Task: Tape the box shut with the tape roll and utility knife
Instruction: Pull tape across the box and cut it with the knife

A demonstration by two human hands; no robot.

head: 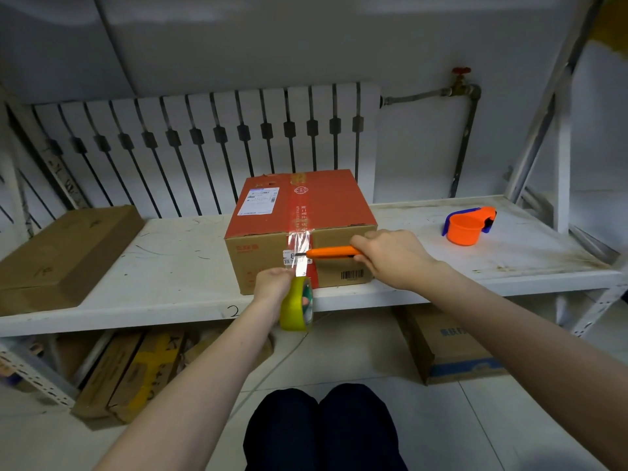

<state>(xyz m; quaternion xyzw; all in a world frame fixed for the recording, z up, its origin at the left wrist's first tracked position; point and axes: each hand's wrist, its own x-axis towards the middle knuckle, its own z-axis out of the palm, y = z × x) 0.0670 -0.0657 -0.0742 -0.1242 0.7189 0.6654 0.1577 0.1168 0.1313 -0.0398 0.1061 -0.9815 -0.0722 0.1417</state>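
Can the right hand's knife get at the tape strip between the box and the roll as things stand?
Probably yes. The right hand points the utility knife at the tape strip on the box front, while the left hand holds the tape roll below. Nothing blocks it.

The right hand [390, 256] covers the rear of the knife [331, 252]. The left hand [273, 283] hides part of the tape roll [296, 305]. The label [259, 201] on the box [302, 229] is too small to read. Both forearms run off the bottom edge.
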